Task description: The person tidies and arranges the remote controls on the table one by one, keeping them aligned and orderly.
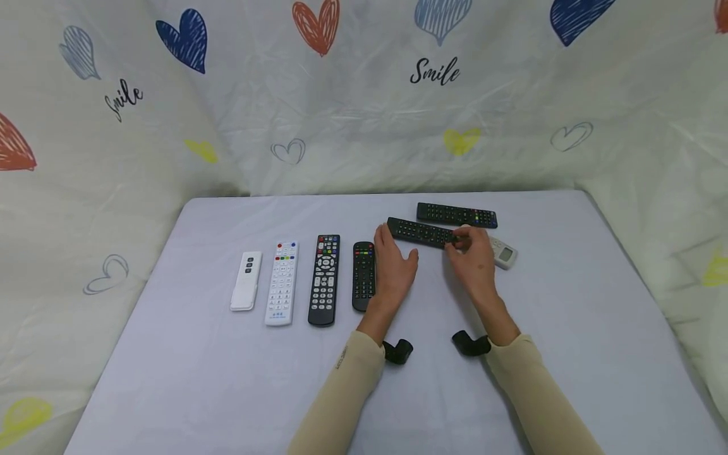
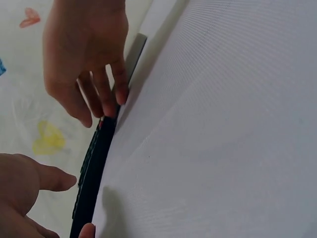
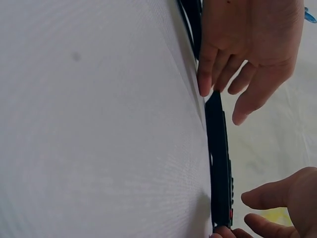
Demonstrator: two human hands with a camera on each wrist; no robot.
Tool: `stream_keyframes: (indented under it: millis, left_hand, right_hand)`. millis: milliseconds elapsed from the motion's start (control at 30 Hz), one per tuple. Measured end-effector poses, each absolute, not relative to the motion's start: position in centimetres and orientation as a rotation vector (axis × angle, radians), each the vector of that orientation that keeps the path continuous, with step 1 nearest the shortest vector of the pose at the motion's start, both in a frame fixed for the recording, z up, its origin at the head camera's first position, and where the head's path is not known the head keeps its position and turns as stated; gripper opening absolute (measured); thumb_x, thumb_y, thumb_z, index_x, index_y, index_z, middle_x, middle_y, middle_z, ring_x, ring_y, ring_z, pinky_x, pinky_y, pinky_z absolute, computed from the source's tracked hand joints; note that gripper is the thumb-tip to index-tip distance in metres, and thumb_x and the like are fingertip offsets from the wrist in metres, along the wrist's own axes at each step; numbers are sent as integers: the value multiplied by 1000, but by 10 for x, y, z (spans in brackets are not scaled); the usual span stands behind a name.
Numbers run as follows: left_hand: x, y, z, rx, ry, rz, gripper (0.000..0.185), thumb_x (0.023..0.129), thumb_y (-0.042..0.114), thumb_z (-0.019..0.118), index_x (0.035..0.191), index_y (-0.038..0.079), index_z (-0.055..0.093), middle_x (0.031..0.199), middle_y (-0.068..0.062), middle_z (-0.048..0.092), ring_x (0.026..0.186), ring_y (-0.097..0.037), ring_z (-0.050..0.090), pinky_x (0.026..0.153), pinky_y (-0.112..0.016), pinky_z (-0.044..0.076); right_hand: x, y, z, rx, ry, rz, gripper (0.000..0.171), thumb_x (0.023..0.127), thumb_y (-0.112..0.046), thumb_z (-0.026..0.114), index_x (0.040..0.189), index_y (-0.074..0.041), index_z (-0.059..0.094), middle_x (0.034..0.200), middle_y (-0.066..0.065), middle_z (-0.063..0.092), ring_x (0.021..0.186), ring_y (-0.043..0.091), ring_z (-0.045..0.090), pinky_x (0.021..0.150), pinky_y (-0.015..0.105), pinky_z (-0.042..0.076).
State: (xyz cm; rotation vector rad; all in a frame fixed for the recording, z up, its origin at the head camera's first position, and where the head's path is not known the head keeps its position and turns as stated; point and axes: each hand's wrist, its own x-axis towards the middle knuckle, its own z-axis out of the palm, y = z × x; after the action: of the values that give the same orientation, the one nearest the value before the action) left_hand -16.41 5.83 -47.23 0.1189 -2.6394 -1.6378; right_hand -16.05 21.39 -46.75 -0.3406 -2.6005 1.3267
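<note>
A table point(image 1: 170, 354) under a smooth pale lilac cloth carries everything; no container is in view. Behind it hangs a crinkled white sheet point(image 1: 352, 126) printed with hearts and the word "Smile". Both forearms wear beige sleeves point(image 1: 341, 392). The left hand point(image 1: 392, 268) lies palm down, fingers straight and slightly spread, its fingertips touching the left end of a long black remote point(image 1: 421, 232) that lies slanted on the cloth. The right hand point(image 1: 474, 259) meets the same remote at its right end: fingers bent down onto that end, thumb below it; whether they pinch it or only touch cannot be told. In the wrist views the long remote point(image 2: 94, 168) shows edge-on as a thin flat bar lying on the cloth, fingertips point(image 3: 205, 84) at one end and a thumb tip at the other. Just beyond the grip lies a second long black remote point(image 1: 457, 215), with coloured keys at its right end. Just right of the right hand, partly hidden by it, is a small grey remote point(image 1: 503, 254) with a display. Left of the left hand, a row stands lengthwise: a short black remote point(image 1: 363, 275) touching the hand's edge, a black keypad remote point(image 1: 324, 280), a white keypad remote point(image 1: 282, 283), and a plain white slim remote point(image 1: 246, 281).
</note>
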Motion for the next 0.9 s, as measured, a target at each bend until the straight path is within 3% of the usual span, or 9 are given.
stream_keyframes:
  millis: [300, 667, 900]
  left_hand:
    - [-166, 60, -473, 127, -2627, -1639, 84, 95, 10, 71, 162, -3, 22, 166, -22, 28, 157, -32, 30, 129, -41, 30]
    - [-158, 68, -471, 160, -2639, -1544, 82, 93, 11, 75, 159, -3, 29, 147, -22, 38, 143, -33, 41, 124, -43, 36]
    - [-158, 69, -467, 185, -2696, -1504, 85, 92, 12, 75, 161, -3, 28, 154, -21, 38, 145, -34, 42, 122, -44, 40]
  right_hand:
    - [-161, 214, -469, -319, -2606, 1363, 39, 95, -3, 67, 133, 5, 58, 137, 25, 56, 122, 40, 62, 99, 48, 51]
    - [-164, 222, -466, -299, -2656, 1333, 47, 98, -6, 66, 141, 5, 52, 148, 28, 51, 135, 43, 53, 115, 56, 43]
    - [-167, 229, -467, -276, -2690, 1323, 48, 99, -8, 65, 143, 6, 50, 147, 29, 52, 138, 44, 50, 119, 56, 39]
